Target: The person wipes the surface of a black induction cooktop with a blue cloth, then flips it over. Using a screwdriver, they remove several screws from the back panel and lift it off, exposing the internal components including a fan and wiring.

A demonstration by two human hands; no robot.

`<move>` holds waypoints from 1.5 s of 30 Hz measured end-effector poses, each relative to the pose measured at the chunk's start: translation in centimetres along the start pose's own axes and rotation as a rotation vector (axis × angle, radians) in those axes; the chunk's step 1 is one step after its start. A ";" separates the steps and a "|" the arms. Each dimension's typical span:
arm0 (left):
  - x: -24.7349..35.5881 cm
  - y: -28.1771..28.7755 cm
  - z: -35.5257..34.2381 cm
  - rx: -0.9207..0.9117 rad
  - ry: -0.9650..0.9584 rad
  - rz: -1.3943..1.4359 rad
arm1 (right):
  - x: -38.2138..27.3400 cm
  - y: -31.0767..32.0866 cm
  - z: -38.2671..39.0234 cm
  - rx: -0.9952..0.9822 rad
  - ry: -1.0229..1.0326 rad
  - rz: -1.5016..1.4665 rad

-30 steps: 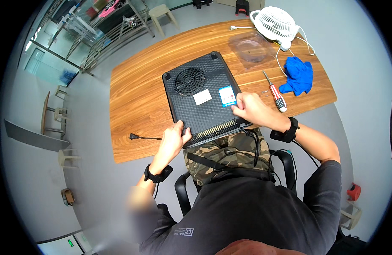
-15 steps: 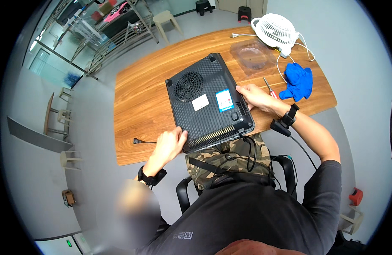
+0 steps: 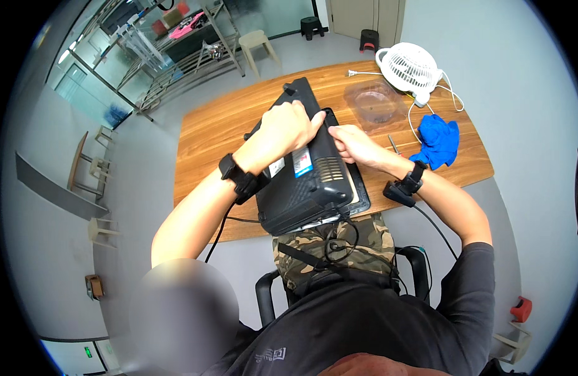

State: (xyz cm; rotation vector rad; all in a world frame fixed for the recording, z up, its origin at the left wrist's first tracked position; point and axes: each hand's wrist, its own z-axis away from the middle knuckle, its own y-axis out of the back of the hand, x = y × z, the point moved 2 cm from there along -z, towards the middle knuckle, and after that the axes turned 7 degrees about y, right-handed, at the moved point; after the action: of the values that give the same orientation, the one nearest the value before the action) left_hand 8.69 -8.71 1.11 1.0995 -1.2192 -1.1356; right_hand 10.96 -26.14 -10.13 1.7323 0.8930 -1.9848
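An upside-down induction cooker lies at the table's near edge. Its black lower housing (image 3: 301, 200), with vents and labels, is tilted up on the right side, away from the flat black top plate (image 3: 363, 195) beneath. My left hand (image 3: 286, 130) reaches across the housing, fingers closed over its raised right edge, and covers part of the underside. Beside it, my right hand (image 3: 358, 145) is closed at the right edge where housing and plate part; its fingertips are partly hidden. A black cord (image 3: 345, 241) hangs from the cooker's near side over my lap.
On the wooden table (image 3: 207, 156), a clear plastic tray (image 3: 373, 103), a white fan (image 3: 409, 67), a blue cloth (image 3: 438, 141) and a screwdriver (image 3: 394, 145) lie to the right. A metal rack (image 3: 189, 59) and a stool (image 3: 256, 42) stand beyond the table.
My left hand has moved from the near left corner across to the right edge. The housing's right side has risen, exposing the plate below. My right hand stays at the right edge.
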 end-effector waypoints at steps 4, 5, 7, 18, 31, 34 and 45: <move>-0.1 2.0 -2.0 0.027 0.115 -0.146 | -2.1 -2.9 -1.1 -0.102 0.044 -0.094; -0.4 2.7 -2.3 -0.017 0.124 -0.191 | -2.4 -3.3 -1.3 -0.125 0.055 -0.088; -0.8 3.5 -2.5 -0.036 0.162 -0.260 | -3.1 -4.4 -1.8 -0.172 0.078 -0.079; -5.2 4.7 -2.3 -0.268 0.365 -0.103 | -1.8 -6.3 -3.1 -0.306 0.109 0.216; -7.1 7.9 -1.6 -0.331 0.415 -0.106 | 7.5 -7.5 -1.6 -0.704 -0.143 0.469; -8.5 7.9 -1.7 -0.318 0.432 -0.144 | 8.1 -8.0 -1.7 -0.706 -0.161 0.490; -12.7 8.2 -2.1 -0.352 0.336 -0.215 | 8.2 -8.7 -3.2 -0.604 0.000 0.702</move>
State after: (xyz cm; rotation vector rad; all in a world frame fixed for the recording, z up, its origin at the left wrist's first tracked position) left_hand 10.93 4.84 7.71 1.1098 -0.6228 -1.2124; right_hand 6.29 -16.50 -16.35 1.4119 0.6551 -1.1133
